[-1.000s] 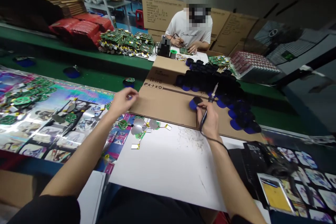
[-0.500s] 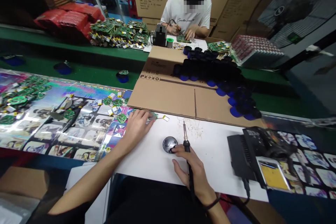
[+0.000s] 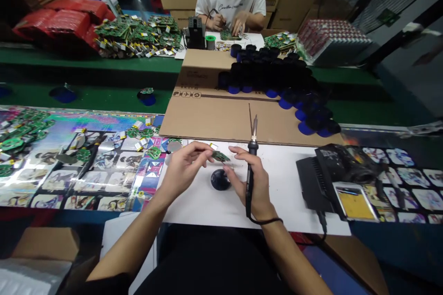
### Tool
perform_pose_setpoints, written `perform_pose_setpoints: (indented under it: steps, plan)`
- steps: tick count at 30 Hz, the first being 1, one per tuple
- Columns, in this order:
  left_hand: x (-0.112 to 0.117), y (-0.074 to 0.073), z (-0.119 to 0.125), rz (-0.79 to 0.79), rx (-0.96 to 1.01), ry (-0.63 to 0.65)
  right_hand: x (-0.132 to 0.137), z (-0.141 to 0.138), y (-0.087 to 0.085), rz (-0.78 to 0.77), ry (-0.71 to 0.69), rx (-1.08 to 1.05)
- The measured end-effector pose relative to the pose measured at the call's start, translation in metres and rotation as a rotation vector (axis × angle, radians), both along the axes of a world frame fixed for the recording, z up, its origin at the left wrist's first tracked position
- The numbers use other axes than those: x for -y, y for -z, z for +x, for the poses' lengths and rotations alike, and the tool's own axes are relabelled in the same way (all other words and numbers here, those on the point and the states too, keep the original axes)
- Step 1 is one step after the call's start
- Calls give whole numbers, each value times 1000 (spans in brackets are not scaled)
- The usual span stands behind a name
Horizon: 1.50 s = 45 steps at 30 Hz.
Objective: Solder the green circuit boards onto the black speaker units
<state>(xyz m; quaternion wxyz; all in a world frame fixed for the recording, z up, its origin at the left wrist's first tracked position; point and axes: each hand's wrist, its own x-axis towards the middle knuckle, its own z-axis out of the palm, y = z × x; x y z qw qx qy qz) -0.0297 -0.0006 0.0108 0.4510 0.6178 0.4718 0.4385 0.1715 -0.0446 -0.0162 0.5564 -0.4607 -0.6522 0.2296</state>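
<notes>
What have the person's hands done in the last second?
The left hand has moved in from the sheet's far edge and lifted a small green circuit board between its fingers. The right hand, gripping the soldering iron upright, has let go of the round dome, now resting on the white sheet. The blue-based cylinders on the cardboard stayed put.

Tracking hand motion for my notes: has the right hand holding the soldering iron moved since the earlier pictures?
Yes: the right hand has come back from the cardboard to over the white sheet, toward the person.
</notes>
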Motion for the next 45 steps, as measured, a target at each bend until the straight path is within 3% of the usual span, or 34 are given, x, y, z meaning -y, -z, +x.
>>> perform_pose_setpoints:
  steps: [7,14,17,20,23,27,30,32,35,38,41,45]
  plan:
    - [-4,4,33,-127,180,161,4,9,2,-112,-20,-242]
    - [2,7,35,-277,182,436,15,31,6,-93,-72,-70]
    - [7,11,40,-371,300,384,16,26,10,-84,12,-154]
    - [11,17,48,-372,416,220,17,16,15,-35,79,-190]
    - [16,22,56,-374,540,70,15,9,19,54,51,-92]
    - [23,25,62,-433,613,59,9,7,20,145,45,21]
    - [25,24,54,-426,550,137,6,12,19,118,56,4]
    - [22,23,37,-319,450,139,7,20,18,61,52,-21]
    - [17,22,1,-85,163,115,13,36,16,-12,13,55]
    - [18,26,-24,16,-114,273,26,48,16,-66,-62,210]
    - [29,34,-23,11,-164,337,41,48,21,-116,-110,266]
    - [44,44,0,-21,-23,148,51,35,29,-120,-130,271]
